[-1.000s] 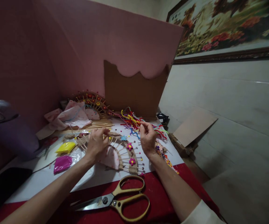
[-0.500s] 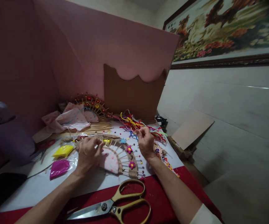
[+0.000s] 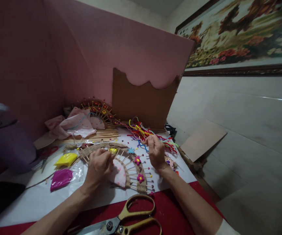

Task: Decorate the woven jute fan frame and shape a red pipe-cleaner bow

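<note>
From the head view, I see a twine-wrapped half-round fan (image 3: 118,174) at lower centre. The left hand (image 3: 99,168), fingers curled, covers its left part; the right hand (image 3: 156,154) pinches thumb to finger before some pipe cleaners (image 3: 143,132). I can't tell whether either holds anything. Scissors (image 3: 110,226) lie at bottom centre.

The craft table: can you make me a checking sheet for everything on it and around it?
Surface: white sheet over red cloth.
Job's things: half-round twine craft with magenta flowers; bundle of fuzzy strips.
Clutter: scissors on the red cloth; yellow packet, magenta packet and purple bottle on the left.
Grips: left hand, fingers bent, over the craft; right hand, fingers pinched, near the strips; can't tell if either holds anything.
Cables: nothing seen.
Surroundings: brown cardboard behind; framed picture on the right.
</note>
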A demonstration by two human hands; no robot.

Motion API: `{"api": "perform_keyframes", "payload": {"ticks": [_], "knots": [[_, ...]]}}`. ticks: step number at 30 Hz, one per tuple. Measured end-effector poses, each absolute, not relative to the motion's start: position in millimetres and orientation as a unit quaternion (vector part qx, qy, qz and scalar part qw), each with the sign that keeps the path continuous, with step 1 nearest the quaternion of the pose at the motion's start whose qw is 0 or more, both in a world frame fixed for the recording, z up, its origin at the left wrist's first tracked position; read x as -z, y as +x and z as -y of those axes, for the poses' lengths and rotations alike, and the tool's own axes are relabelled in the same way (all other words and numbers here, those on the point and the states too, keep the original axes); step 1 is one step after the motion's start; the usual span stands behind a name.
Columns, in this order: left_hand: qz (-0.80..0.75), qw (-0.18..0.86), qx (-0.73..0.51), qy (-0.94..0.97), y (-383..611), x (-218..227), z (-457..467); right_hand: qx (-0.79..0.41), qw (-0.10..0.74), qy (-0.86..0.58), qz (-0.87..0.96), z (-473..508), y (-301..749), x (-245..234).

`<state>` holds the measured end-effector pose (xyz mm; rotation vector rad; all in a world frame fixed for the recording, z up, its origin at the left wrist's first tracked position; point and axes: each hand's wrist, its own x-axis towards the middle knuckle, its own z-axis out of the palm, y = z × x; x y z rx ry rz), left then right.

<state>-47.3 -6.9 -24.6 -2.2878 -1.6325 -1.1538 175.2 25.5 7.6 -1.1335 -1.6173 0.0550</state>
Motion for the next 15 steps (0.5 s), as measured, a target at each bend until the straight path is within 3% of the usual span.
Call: {"api": "perform_keyframes", "payload": {"ticks": [4, 8, 15], "knots": [[0.548, 0.047, 0.377, -0.745, -47.4, 25.4, 4.7, -0.013, 0.541, -0.453, 0.708, -20.2, 173.1, -10.9], [0.55, 0.045, 0.376, -0.744, -48.2, 24.2, 5.6, 0.073, 0.527, -0.411, 0.74, -8.8, 173.5, -2.0], [0.533, 0.046, 0.388, -0.751, -49.6, 25.4, 9.0, 0.142, 0.528, -0.27, 0.793, 11.5, 177.4, 7.6]]}}
